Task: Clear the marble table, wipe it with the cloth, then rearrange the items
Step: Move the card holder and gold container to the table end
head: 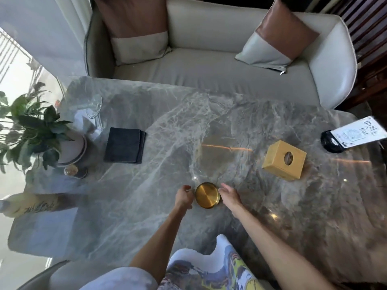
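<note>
A small round gold tray [207, 195] lies on the grey marble table [159, 216] near the front middle. My left hand [184, 197] touches its left rim with curled fingers. My right hand [229, 195] is at its right rim, fingers apart. A folded dark cloth [124, 145] lies flat at the left. A yellow tissue box [284, 160] stands at the right. At the far right edge stands a black-based sign card [356, 133]. A potted plant [35, 130] sits at the left edge, with a small round glass object [73, 171] in front of it.
A clear glass dish [94, 105] stands at the table's far left corner. A cream sofa [209, 65] with two brown-and-cream cushions runs behind the table. Dark wooden slats [368, 38] stand at the right. My patterned shirt [209, 271] fills the bottom middle.
</note>
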{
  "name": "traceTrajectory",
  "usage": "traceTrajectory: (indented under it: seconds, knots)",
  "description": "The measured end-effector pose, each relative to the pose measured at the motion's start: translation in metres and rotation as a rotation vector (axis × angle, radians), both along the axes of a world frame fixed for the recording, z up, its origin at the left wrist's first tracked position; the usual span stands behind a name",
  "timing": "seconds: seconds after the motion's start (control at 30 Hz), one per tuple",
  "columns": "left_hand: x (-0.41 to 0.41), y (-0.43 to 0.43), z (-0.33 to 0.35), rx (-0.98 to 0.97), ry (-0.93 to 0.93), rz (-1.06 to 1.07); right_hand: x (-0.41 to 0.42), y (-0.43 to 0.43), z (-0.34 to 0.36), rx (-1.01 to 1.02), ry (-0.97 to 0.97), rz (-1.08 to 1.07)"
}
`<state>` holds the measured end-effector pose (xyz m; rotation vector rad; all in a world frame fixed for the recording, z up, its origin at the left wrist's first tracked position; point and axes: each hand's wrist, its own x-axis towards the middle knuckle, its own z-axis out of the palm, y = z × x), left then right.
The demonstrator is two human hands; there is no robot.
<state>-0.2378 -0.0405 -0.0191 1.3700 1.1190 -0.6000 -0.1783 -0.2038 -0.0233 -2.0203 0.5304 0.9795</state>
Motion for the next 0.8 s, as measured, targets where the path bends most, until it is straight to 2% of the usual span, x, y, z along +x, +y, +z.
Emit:
traceTrajectory:
  seconds: [0.43,0.8]
  knots:
    - [-0.003,-0.004,-0.018,-0.059,0.004,0.003,-0.002,0.013,-0.005,0.019,0.093,-0.134]
    - [0.000,-0.018,-0.013,0.000,-0.028,-0.001,-0.004,0.005,0.003,0.057,0.090,-0.098]
